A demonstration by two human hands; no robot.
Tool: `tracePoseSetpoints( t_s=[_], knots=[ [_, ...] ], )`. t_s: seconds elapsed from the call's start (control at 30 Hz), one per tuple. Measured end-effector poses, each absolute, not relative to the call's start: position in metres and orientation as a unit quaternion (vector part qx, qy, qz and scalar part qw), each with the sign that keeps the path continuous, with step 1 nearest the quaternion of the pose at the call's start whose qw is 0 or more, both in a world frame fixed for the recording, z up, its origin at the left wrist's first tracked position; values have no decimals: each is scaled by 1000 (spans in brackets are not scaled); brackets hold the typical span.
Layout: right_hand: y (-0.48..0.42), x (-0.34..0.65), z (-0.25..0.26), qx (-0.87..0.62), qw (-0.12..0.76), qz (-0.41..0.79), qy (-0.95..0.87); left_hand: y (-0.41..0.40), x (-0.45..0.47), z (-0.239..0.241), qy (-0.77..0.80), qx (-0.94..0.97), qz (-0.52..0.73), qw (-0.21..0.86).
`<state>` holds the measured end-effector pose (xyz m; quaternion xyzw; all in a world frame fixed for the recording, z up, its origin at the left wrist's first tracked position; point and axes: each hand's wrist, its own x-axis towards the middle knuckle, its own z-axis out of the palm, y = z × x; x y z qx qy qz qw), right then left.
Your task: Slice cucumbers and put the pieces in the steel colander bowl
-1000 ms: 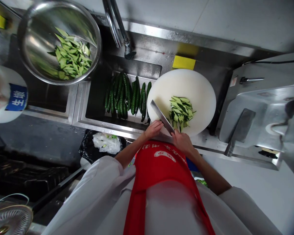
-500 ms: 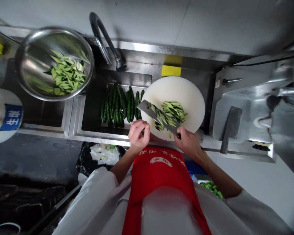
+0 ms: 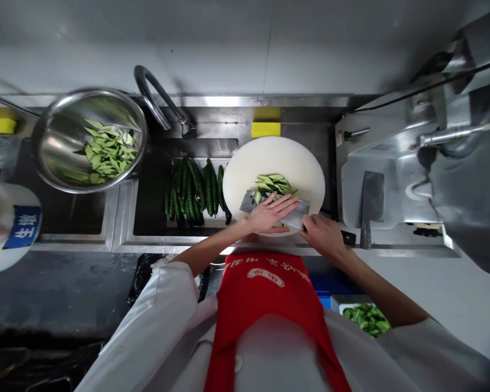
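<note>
On the round white cutting board lies a pile of cut cucumber slices. My right hand grips a cleaver by its handle, the blade pointing left across the near part of the board. Over that blade rests my left hand, fingers stretched out and palm down, covering part of the blade and some slices beside it. Whether the left palm presses on slices or on bare metal is hidden. Whole cucumbers lie in the sink just left of the board.
A steel bowl with cucumber slices stands at the left, near the curved faucet. Behind the board is a yellow block. A second cleaver lies on the machine at right. Greens sit in a container below.
My left hand has gone from a closed curl left of the board to lying flat over the blade. The slice-covered cleaver has come down nearer the board. The camera view has shifted.
</note>
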<state>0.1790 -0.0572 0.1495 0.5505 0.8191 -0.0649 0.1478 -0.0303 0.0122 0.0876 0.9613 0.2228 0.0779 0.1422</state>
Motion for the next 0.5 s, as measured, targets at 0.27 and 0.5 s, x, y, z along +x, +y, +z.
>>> tracePoseSetpoints(
  t_s=[0.27, 0.5],
  knots=[
    [-89, 242, 168, 619, 152, -56, 768, 41, -41, 44, 253, 948, 71, 180],
    [-126, 300, 152, 743, -63, -260, 613, 5, -51, 26, 430, 872, 126, 198]
  ],
)
